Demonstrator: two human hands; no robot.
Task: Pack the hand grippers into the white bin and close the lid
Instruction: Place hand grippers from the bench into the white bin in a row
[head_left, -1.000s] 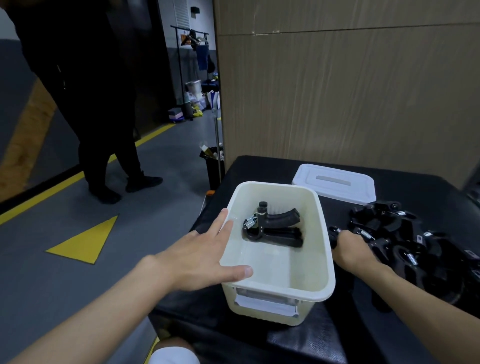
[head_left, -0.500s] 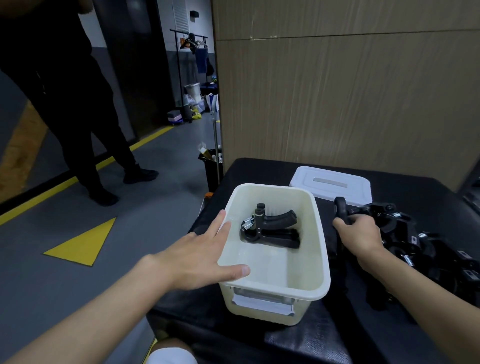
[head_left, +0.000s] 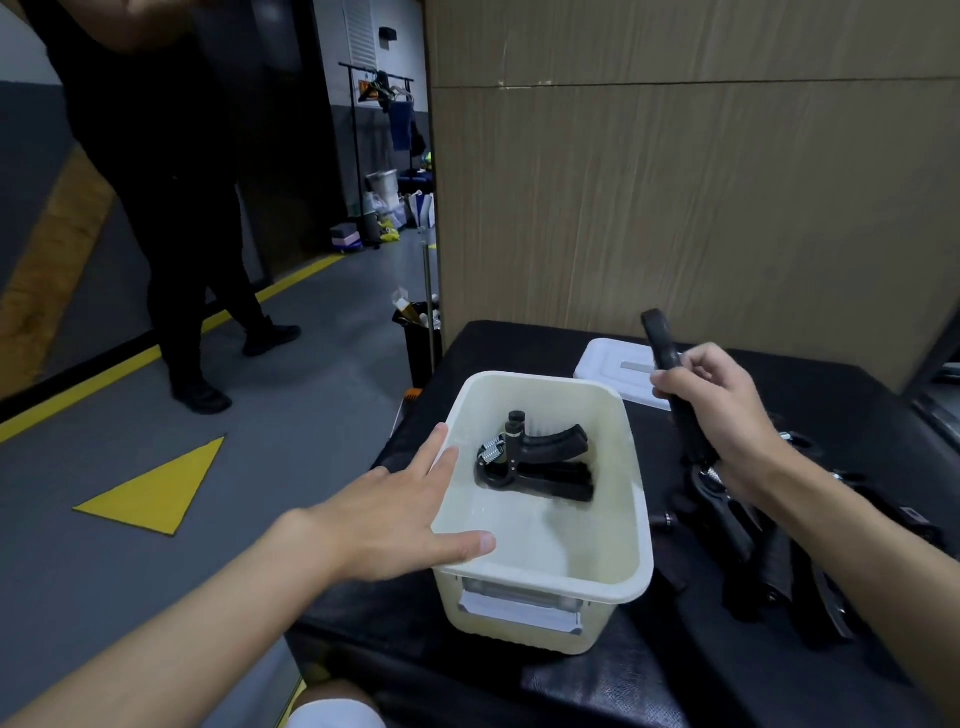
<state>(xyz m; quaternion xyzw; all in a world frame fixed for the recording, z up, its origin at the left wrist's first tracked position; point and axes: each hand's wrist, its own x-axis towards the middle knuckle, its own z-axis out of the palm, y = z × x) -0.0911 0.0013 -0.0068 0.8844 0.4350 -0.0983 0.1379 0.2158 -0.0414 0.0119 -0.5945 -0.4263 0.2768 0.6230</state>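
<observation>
One hand gripper (head_left: 535, 462) lay in the white bin (head_left: 641, 499), the left hand (head_left: 395, 514) flat on its rim, the right hand (head_left: 727, 410) clutching a second gripper (head_left: 667, 358); a pile (head_left: 769, 551) of seemingly several lay unpacked, the lid (head_left: 613, 371) off.

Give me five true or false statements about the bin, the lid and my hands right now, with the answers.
1. One hand gripper lies inside the white bin. True.
2. The lid is closed on the bin. False: it lies on the table behind the bin.
3. The right hand holds a second hand gripper. True.
4. The left hand grips the lid. False: it lies open against the bin's near-left corner.
5. A pile of spare grippers lies on the table right of the bin. True.
</observation>
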